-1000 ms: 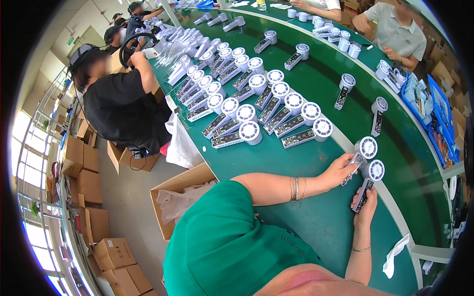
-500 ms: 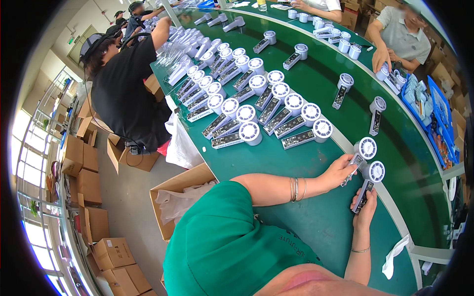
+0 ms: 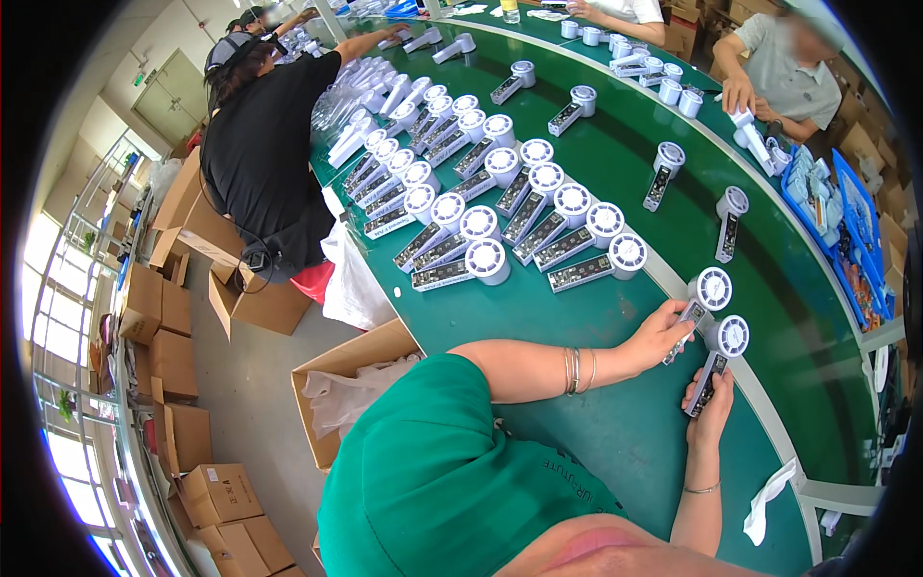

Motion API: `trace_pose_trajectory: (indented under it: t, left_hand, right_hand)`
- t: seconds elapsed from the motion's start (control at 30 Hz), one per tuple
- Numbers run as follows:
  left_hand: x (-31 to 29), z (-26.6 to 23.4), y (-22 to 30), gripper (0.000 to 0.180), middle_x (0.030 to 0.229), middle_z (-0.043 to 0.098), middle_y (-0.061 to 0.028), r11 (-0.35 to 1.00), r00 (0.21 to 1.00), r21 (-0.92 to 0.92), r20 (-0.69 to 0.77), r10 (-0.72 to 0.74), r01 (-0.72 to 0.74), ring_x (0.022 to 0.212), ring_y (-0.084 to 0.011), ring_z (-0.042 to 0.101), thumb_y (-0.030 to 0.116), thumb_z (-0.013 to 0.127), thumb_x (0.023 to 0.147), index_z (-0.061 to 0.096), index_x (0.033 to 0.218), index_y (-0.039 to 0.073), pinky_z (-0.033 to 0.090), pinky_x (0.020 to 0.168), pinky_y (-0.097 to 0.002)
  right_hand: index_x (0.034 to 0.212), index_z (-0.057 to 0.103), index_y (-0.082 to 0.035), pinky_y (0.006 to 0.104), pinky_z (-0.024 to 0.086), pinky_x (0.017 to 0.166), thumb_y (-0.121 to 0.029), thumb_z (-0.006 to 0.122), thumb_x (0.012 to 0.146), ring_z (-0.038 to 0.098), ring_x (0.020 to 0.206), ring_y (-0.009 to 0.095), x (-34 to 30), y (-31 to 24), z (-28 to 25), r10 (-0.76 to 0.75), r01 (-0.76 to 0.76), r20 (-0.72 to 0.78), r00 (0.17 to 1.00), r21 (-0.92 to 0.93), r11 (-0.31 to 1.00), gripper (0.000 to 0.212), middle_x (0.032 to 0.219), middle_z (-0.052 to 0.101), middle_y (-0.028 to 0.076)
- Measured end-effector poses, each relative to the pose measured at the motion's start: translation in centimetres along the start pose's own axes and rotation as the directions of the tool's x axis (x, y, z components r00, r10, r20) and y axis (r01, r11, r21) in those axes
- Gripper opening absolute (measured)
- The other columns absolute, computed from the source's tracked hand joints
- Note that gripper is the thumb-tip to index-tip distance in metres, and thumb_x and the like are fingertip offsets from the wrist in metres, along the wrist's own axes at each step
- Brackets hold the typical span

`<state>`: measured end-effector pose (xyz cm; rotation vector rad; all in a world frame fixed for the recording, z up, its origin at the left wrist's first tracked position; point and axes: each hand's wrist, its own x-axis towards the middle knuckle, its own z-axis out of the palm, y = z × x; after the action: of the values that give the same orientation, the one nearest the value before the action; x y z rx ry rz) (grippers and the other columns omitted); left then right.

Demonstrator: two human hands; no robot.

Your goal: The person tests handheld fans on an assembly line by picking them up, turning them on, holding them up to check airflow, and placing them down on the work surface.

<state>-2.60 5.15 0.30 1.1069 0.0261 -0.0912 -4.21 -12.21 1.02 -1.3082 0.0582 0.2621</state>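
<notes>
My left hand (image 3: 661, 334) is closed around the handle of a small white handheld fan (image 3: 712, 288), whose round slotted head faces up. Just nearer to me, my right hand (image 3: 710, 408) grips the handle of a second handheld fan (image 3: 728, 336). The two fan heads are close together, and dark inner parts show along both handles. Left of my hands, many similar fans lie in slanted rows on the green table, the nearest being a fan (image 3: 628, 252) with its handle pointing left. My fingers partly hide both held handles.
Single fans lie spaced along the green belt (image 3: 798, 317) beyond the pale rail. A white cloth (image 3: 768, 502) hangs over the rail at right. Blue trays (image 3: 859, 207) stand far right. An open carton (image 3: 361, 361) sits left of me. Co-workers are at the far left and far right.
My hands and both held fans stay almost still. The belt's fans have shifted slightly away. A co-worker in black leans farther over the table, arm outstretched; one at far right has raised a fan.
</notes>
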Motion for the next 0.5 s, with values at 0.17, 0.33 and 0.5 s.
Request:
trace_pose_trajectory:
  t: [0.17,0.33,0.5]
  left_hand:
    - [-0.07,0.06,0.16,0.036,0.087,0.056,-0.0047,1.0,1.0,-0.008,0.0,-0.012,0.012,0.071,-0.0088,0.051,0.021,0.05,0.094,0.038,0.123,0.004,0.042,0.055,-0.0231]
    - [0.01,0.06,0.08,0.036,0.087,0.057,-0.0048,1.0,1.0,-0.002,0.001,-0.004,0.004,0.071,-0.0087,0.051,0.021,0.05,0.094,0.038,0.123,0.004,0.042,0.055,-0.023]
    - [-0.08,0.08,0.21,0.036,0.088,0.057,-0.0048,1.0,1.0,-0.007,0.008,0.0,0.0,0.071,-0.0087,0.051,0.021,0.05,0.094,0.038,0.123,0.004,0.042,0.056,-0.023]
  right_hand:
    - [0.114,0.04,-0.002,0.0236,0.042,0.041,-0.019,0.038,0.092,0.05,0.054,0.011,-0.02,-0.03,0.04,-0.003,0.003,-0.007,1.0,-0.007,1.0,0.028,0.081,0.052,0.007]
    - [0.114,0.04,-0.003,0.0233,0.042,0.041,-0.019,0.037,0.092,0.05,0.054,0.011,-0.02,0.01,-0.08,-0.008,0.008,0.0,1.0,-0.014,1.0,0.027,0.081,0.052,0.007]
    - [0.113,0.041,-0.003,0.023,0.042,0.041,-0.019,0.037,0.092,0.05,0.054,0.011,-0.01,0.04,-0.1,0.001,-0.001,-0.008,1.0,-0.013,1.0,0.026,0.082,0.052,0.007]
